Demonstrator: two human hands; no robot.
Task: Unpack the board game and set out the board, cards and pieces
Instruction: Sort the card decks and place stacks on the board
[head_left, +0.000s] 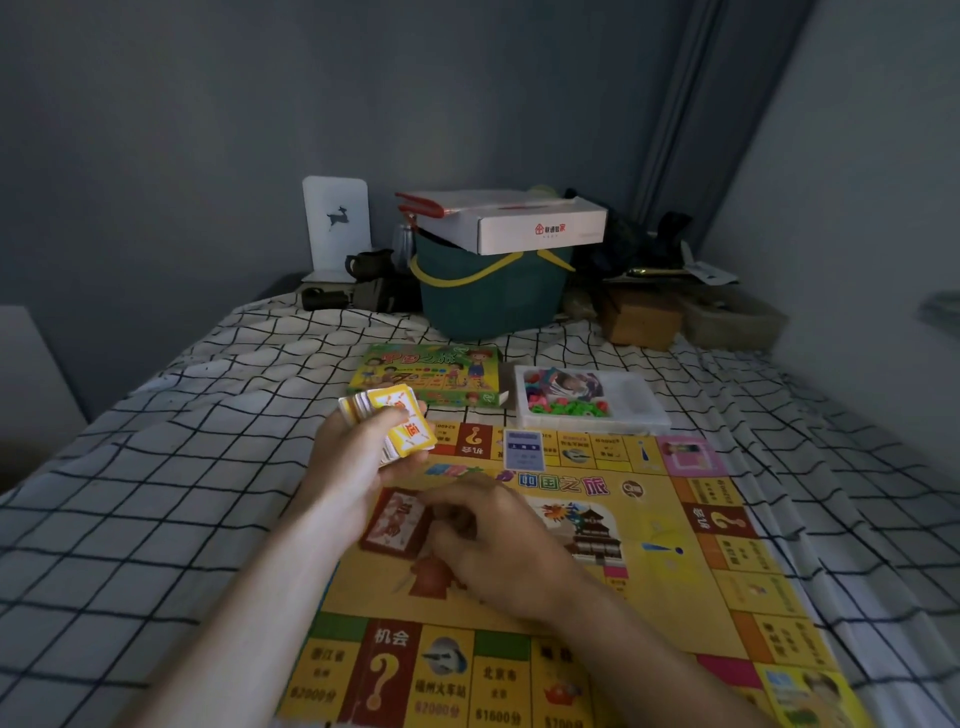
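Bedsheet (171, 467) with black check lines spreading under everything. Lying flat on top, big yellow game board (675, 597), showing "中国之旅" in the middle, "机会" with a question mark on a red square near the bottom edge, and "北京市" beside "$1600" lower down. Standing at the far end, green basket (493, 301), carrying a white carton (524, 223) with red writing too small to read. Sitting just past the board, green game box (431, 379) with cartoon children, and beside it a clear tray (639, 410) holding pink and green pieces (556, 402). Lying on the board's far edge, one blue card (523, 450).

Left hand (358, 452) curling tight round a yellow stack of cards (400, 426), holding the stack up above the board's far left corner, top card showing a red "运". Right hand (498, 545) resting on the board, fingers bent and touching a red card pile (395, 522); cannot tell whether gripping or only touching.
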